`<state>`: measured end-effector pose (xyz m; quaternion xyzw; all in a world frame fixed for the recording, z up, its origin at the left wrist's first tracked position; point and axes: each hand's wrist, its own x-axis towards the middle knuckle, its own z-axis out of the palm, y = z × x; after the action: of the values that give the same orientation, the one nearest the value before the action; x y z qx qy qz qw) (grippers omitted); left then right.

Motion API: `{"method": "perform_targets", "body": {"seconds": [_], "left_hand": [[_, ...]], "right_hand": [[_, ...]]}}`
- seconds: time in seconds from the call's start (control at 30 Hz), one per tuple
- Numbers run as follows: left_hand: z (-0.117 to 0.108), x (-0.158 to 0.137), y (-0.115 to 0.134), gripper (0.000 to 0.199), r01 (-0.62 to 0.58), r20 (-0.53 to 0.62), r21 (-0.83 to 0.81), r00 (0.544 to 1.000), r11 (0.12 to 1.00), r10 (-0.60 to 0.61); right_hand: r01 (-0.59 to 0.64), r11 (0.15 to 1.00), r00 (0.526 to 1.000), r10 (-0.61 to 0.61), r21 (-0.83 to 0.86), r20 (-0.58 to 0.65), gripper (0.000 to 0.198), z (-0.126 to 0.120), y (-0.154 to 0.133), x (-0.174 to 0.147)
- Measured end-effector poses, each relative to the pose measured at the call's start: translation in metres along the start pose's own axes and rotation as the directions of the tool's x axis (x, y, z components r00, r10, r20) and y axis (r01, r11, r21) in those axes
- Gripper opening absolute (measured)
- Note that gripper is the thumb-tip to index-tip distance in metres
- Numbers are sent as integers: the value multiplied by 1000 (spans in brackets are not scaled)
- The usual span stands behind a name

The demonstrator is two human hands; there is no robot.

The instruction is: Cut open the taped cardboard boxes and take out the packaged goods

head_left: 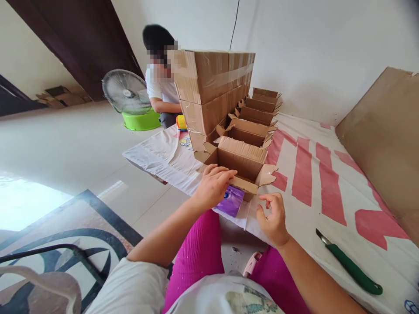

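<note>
An open cardboard box stands at the near edge of the cloth-covered table, its torn-edged flaps spread out. My left hand lies over the box's near left edge, fingers stretched across the near flap and touching it; its thumb is hidden. Just below that flap, beside my left hand, is a purple packet, partly covered by the hand and box. To the right, my right hand hovers by the table edge with curled fingers and the thumb apart, nothing between them. A green-handled knife rests on the cloth at right.
Several more open boxes run in a row toward the wall. Left of them rises a stack of taped boxes. Behind it sits another person, near a fan and a green basin. A large cardboard sheet leans at right.
</note>
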<state>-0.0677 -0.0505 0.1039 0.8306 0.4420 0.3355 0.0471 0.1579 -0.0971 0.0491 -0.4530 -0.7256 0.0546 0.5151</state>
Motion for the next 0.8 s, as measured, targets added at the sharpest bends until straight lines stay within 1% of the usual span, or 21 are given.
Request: {"method": "perform_targets", "body": {"seconds": [0.07, 0.13, 0.2, 0.33, 0.43, 0.6, 0.7, 0.8], "left_hand": [[-5, 21, -3, 38, -10, 33, 24, 999, 1000, 9], [-8, 40, -8, 38, -19, 77, 29, 997, 999, 16], [-10, 56, -14, 36, -21, 144, -13, 989, 1000, 23], [-7, 77, -24, 23, 54, 248, -125, 968, 991, -21], [-2, 81, -29, 18, 68, 283, -157, 959, 985, -21], [4, 78, -35, 16, 97, 267, -194, 963, 976, -43], [4, 79, -38, 16, 113, 266, -243, 963, 963, -46], [5, 81, -42, 16, 134, 277, -262, 959, 956, -58]], "right_hand": [[100, 995, 994, -100, -10, 35, 21, -4, -8, 8], [169, 985, 983, -167, -29, 71, 21, -8, -11, 16], [193, 977, 978, -185, -86, 94, 22, -11, -9, 25], [237, 935, 970, -210, -262, 126, 21, -15, -1, 42], [257, 904, 965, -223, -340, 137, 23, -15, 3, 48], [251, 877, 967, -204, -410, 155, 27, -14, 4, 51], [261, 847, 962, -191, -463, 193, 31, -12, 2, 53], [274, 822, 956, -177, -500, 234, 25, -15, 0, 58]]}}
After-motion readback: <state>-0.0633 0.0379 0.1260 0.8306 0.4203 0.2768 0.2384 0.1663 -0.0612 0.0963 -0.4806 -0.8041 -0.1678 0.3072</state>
